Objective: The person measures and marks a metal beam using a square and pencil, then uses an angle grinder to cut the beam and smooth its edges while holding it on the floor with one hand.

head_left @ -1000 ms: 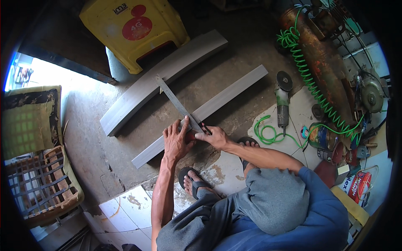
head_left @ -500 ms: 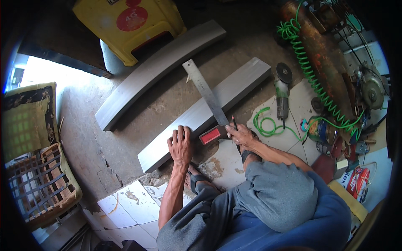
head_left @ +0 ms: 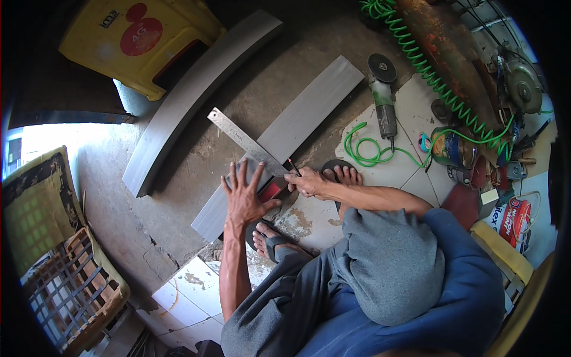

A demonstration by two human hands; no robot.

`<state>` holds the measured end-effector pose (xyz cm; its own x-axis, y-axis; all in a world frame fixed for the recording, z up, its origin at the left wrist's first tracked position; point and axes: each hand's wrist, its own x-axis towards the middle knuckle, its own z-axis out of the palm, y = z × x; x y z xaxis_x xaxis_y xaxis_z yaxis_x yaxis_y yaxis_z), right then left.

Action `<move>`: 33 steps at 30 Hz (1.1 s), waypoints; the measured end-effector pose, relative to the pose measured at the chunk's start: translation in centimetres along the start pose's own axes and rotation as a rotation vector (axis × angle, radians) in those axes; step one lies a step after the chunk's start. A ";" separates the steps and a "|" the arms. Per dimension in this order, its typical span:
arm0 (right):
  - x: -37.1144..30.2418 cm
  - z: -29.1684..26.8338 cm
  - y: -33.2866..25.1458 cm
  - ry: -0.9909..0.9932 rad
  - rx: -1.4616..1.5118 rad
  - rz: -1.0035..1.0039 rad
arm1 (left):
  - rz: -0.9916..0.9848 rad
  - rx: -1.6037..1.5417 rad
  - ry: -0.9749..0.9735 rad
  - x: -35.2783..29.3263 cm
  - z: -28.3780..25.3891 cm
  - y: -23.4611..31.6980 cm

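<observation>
A straight grey metal bar (head_left: 315, 113) lies slantwise on the floor. Across it sits a square with a steel blade (head_left: 241, 132) and a red-faced stock (head_left: 270, 191) against the bar's near edge. My left hand (head_left: 242, 195) is spread, its fingers over the bar and the base of the blade. My right hand (head_left: 304, 182) closes around a dark pencil (head_left: 294, 167) beside the corner of the square, fingers touching the stock. Part of the stock is hidden by my hands. Farther left lies a second grey bar (head_left: 196, 101), curved.
An angle grinder (head_left: 383, 98) with a green cord rests on tiles at the right. Beyond it are a rusty cylinder (head_left: 449, 53) and a green coiled hose (head_left: 410, 50). A yellow plastic stool (head_left: 172, 27) is at the far left, a worn strapped frame (head_left: 68, 279) at the left.
The straight bar has rolled to show a broad face upward. The square now lies farther left on it. My left hand has spread its fingers, and my right hand has moved left.
</observation>
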<state>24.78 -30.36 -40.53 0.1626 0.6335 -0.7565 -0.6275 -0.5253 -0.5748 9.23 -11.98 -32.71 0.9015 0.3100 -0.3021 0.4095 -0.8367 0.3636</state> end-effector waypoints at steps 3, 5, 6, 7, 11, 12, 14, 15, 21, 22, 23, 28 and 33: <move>-0.1 0.0 -0.4 -0.050 0.046 -0.015 | -0.015 0.088 -0.045 1.3 1.6 0.7; 0.0 -0.1 -0.7 -0.063 0.038 -0.026 | -0.035 0.103 -0.048 1.8 2.3 0.6; 0.0 -0.1 -0.8 -0.041 0.003 0.001 | -0.020 0.098 -0.020 1.8 2.5 0.5; 0.0 -0.1 -0.8 -0.077 0.014 -0.028 | -0.021 0.106 -0.019 1.9 2.7 0.4; 0.0 -0.1 -0.9 -0.050 0.035 -0.024 | -0.005 0.080 0.012 1.7 3.2 0.1; 0.0 -0.2 -0.9 -0.038 0.014 -0.007 | -0.016 0.105 0.013 1.7 3.3 0.1; 0.2 -0.4 -0.8 -0.060 0.037 -0.021 | -0.026 0.073 0.021 1.8 3.7 0.1; 0.2 -0.5 -0.8 -0.070 0.021 -0.017 | -0.034 0.079 0.022 1.9 3.8 0.0; 0.4 -0.6 -1.0 -0.054 -0.033 -0.022 | -0.015 0.071 0.077 1.8 3.8 0.0; 0.3 -0.6 -1.2 -0.018 -0.068 0.018 | 0.001 0.078 0.117 1.8 3.6 0.0; 0.3 -0.6 -1.5 -0.041 -0.053 -0.020 | -0.010 0.070 0.100 1.8 3.5 0.1; -1.2 -0.4 -3.3 0.309 -0.795 -0.330 | -0.036 0.063 0.085 1.8 3.0 0.4; -1.6 -0.4 -6.5 0.337 -1.047 -0.834 | -0.022 0.051 0.071 1.8 2.5 0.6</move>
<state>28.93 -28.21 -35.76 0.4726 0.8809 -0.0280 0.5813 -0.3354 -0.7414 10.71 -13.03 -35.29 0.9008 0.3584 -0.2452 0.4233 -0.8509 0.3112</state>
